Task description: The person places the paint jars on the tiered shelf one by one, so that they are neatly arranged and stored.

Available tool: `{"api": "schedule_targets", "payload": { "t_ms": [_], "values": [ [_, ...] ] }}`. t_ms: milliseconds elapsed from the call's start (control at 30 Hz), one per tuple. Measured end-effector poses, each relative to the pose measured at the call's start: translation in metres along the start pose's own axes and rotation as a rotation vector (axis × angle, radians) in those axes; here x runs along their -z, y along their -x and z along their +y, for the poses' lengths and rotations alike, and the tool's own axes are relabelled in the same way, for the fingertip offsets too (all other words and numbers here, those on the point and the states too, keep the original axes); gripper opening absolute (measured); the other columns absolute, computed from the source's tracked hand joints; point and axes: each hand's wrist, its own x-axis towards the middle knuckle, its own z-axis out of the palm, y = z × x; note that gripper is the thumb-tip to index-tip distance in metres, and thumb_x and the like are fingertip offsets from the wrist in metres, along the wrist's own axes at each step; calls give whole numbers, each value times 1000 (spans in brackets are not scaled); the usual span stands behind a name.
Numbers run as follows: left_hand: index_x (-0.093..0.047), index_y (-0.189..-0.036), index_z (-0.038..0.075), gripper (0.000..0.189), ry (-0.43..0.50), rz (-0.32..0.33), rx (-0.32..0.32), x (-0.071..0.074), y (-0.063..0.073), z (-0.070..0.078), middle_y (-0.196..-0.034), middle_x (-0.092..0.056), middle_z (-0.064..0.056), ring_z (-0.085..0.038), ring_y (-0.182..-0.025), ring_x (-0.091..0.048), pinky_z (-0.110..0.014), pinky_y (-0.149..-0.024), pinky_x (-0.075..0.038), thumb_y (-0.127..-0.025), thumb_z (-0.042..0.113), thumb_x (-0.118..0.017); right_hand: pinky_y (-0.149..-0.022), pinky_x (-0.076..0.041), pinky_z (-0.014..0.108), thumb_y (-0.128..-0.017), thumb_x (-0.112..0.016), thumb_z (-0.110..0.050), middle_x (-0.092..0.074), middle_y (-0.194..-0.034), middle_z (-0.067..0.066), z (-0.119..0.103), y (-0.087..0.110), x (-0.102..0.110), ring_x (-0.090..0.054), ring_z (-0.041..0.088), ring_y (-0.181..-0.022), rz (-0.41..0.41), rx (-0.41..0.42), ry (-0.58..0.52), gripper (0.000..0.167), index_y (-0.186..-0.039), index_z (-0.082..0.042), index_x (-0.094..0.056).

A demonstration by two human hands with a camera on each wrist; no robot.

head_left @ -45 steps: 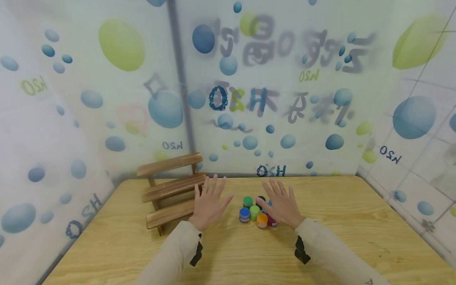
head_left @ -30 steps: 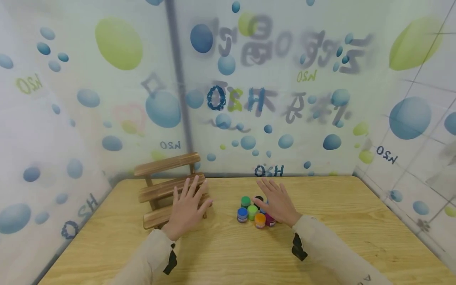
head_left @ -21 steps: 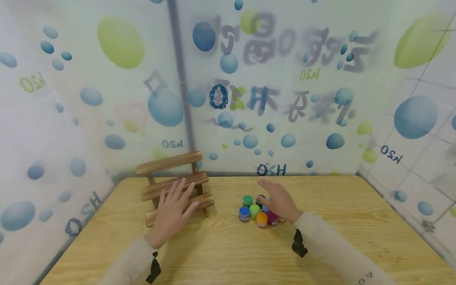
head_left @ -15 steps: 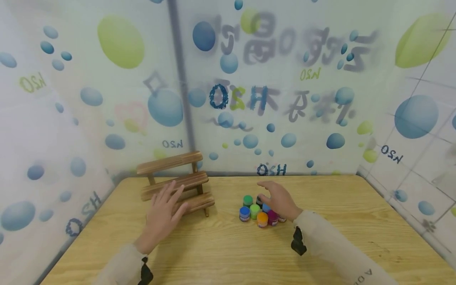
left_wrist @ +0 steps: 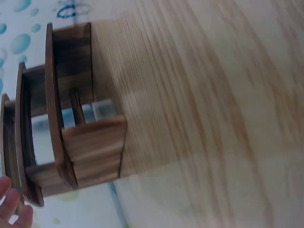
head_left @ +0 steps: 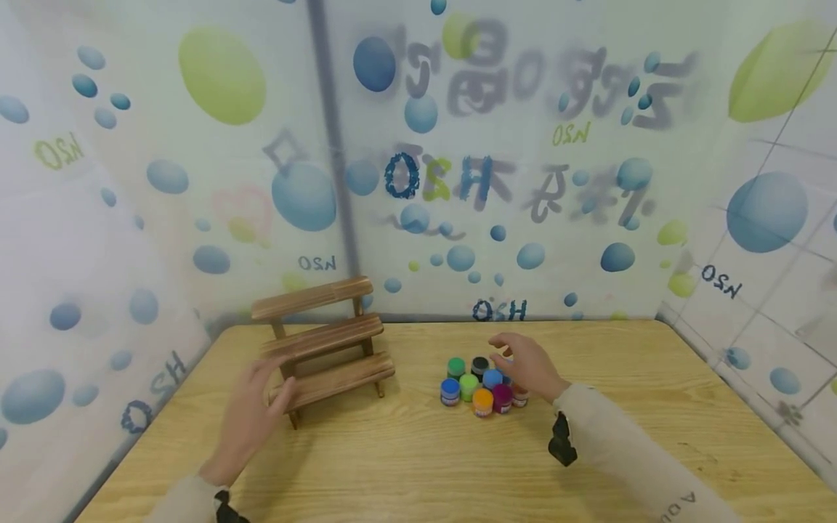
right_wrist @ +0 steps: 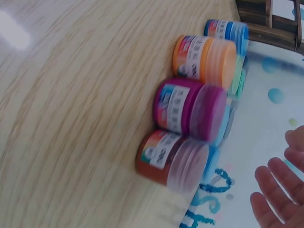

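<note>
A brown wooden three-tier stand (head_left: pixel 330 338) rests on the table at the left. My left hand (head_left: pixel 248 418), slightly blurred, is at the stand's left end with thumb and fingers apart; whether it touches the wood I cannot tell. In the left wrist view only its fingertips (left_wrist: pixel 12 204) show, by the stand's end. Several small paint jars stand clustered right of centre, among them an orange jar (head_left: pixel 482 402), a purple jar (head_left: pixel 502 397) and a brown jar (right_wrist: pixel 171 160). My right hand (head_left: pixel 531 367) hovers over their right side, fingers loosely bent and holding nothing, partly hiding the rear jars.
The wooden table (head_left: pixel 418 465) carries the stand and the jars, with a stretch of bare wood between them. Behind it hangs a pale curtain (head_left: pixel 418 240) with blue and green bubble prints. A tiled wall (head_left: pixel 785 305) is on the right.
My left hand has moved left and towards me, from between the stand and jars to the stand's left end. My right hand's fingers have bent, and it has shifted slightly right, uncovering more jars.
</note>
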Motion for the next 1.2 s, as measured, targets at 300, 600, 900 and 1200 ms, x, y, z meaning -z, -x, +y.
{"api": "schedule_targets", "payload": {
  "t_ms": [300, 600, 900, 1200],
  "values": [
    [-57, -106, -3, 28, -26, -12, 162, 13, 7, -14, -96, -54, -20, -32, -87, -51, -47, -67, -47, -81, 9, -63, -68, -51, 35, -85, -60, -15, -61, -100, 11, 12, 4, 6, -59, 21, -79, -2, -46, 15, 23, -104, -5, -60],
    [-56, -105, -4, 29, 8, -69, 300, 15, 10, -22, -93, -57, -22, -36, -82, -56, -47, -65, -48, -85, 16, -59, -71, -51, 36, -85, -60, -15, -61, -101, 12, 24, 13, 7, -57, 23, -81, 17, -66, 13, 24, -105, -1, -60],
    [-52, -111, -5, 35, 82, -190, 474, 14, 14, -32, -99, -56, -27, -41, -86, -57, -44, -68, -51, -88, 21, -54, -69, -51, 37, -85, -59, -12, -61, -98, 14, 36, 22, 8, -58, 24, -80, 40, -41, -16, 22, -103, 1, -61],
    [-47, -117, -5, 38, 199, -253, 585, 9, 16, -34, -103, -53, -28, -34, -83, -60, -25, -58, -52, -91, 23, -49, -68, -51, 37, -85, -58, -11, -61, -97, 14, 38, 29, 11, -58, 25, -79, 59, -73, -67, 20, -102, 1, -61]
  ]
}}
